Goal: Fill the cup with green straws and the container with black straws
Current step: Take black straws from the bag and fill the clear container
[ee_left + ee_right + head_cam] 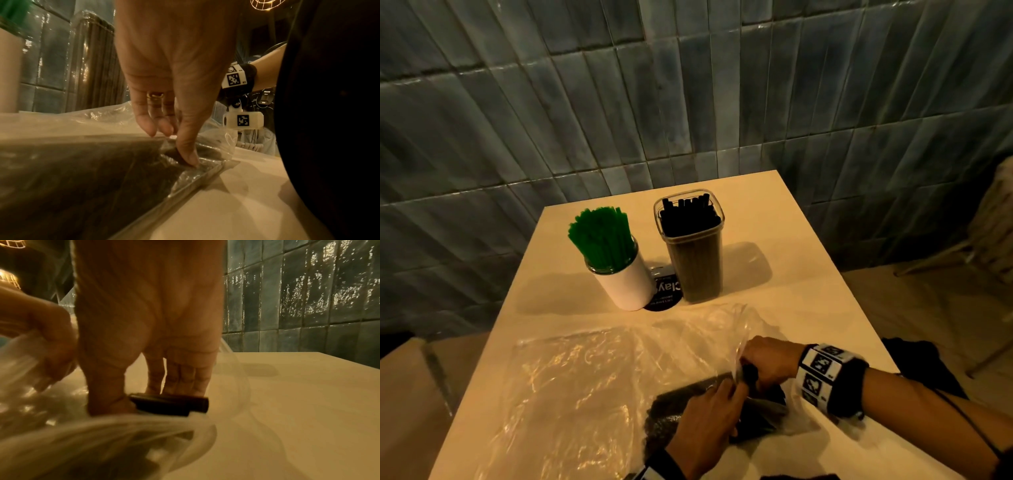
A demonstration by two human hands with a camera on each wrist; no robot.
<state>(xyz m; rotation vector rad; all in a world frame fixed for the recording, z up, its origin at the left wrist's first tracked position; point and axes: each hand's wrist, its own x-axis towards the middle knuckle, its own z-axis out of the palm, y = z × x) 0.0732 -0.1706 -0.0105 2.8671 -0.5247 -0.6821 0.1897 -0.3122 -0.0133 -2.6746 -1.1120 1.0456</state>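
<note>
At the near edge of the table [808,219], toward its right corner, lies a clear plastic bag [585,370] with a dark bundle of black straws [674,404] inside it. The left hand [709,425] pins the bag's open mouth down, its fingertips [192,158] curled onto the film, while the right hand [767,363] reaches into the mouth and pinches the ends of a few black straws between thumb and fingers, as the right wrist view shows. Toward the far edge stand the white cup [628,284], already thick with green straws [602,236], and just to its right the clear square container [695,246], holding black straws that rise past its rim; a round black coaster [664,298] lies between their bases. The step in hand seems to be drawing more black straws out of the bag. To do it well, the left hand should keep the film flat and taut so the mouth does not fold shut, and the right should pull along the straws' length, not across them, taking a modest bunch that stays aligned. The container looks nearly full, so small bunches will probably slide in more easily than one fat one.
</note>
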